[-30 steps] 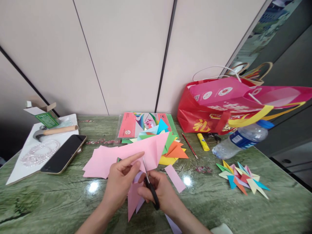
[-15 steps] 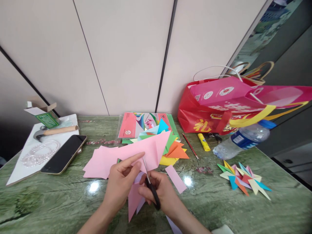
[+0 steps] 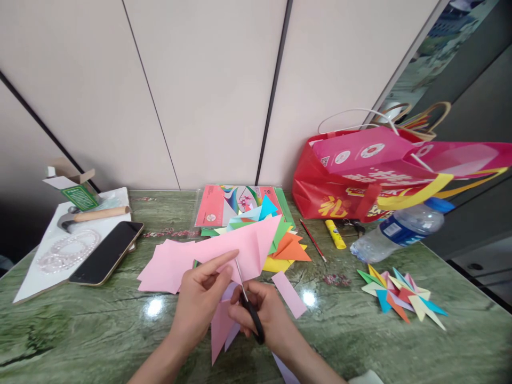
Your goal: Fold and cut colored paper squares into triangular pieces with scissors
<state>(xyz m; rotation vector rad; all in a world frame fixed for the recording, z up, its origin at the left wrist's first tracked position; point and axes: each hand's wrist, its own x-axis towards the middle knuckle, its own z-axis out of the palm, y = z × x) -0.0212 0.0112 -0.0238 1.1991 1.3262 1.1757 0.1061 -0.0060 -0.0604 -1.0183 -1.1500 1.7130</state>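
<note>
Step prob. cutting: L hand (image 3: 201, 296) holds pale-pink creased paper sheet (image 3: 254, 248); R hand (image 3: 267, 312), at sheet's near edge, grips black-handled metal scissors (image 3: 253, 313). Next: needs sheet taut.

- Far wall (image 3: 208, 90): pale, smooth panels, divided by dark seams (image 3: 273, 96).
- Desk (image 3: 100, 336): green, marbled surface, its far edge meeting the wall.
- Light reflections (image 3: 154, 307): two white spots, left and right, on the desk.
- Dark grey surface (image 3: 480, 122): far right, beyond the desk.
</note>
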